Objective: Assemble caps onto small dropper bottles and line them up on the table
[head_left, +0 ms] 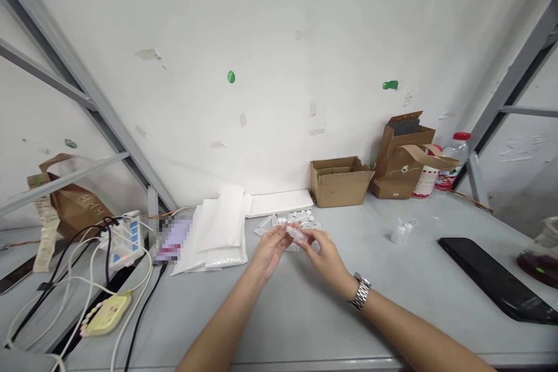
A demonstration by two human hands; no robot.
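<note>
Near the middle of the grey table, both hands meet on a small translucent plastic bottle [297, 234]. My left hand [271, 248] is closed round its left end, the fingers partly covering it. The thumb and fingers of my right hand [323, 253] pinch its right end; a metal watch [361, 292] is on that wrist. Just behind the hands lies a loose pile of small white and clear plastic pieces [308, 218], too small to tell apart. Off to the right stand small white bottles [399, 232], at least one with a looped cap strap.
White plastic mailer bags [220, 226] lie left of the hands, with an open cardboard box [342, 186] behind. A brown paper bag [399, 168] and a red-capped bottle [460, 157] stand back right. A black tray-like object [497, 279] lies right. Cables and a power strip [126, 241] crowd the left.
</note>
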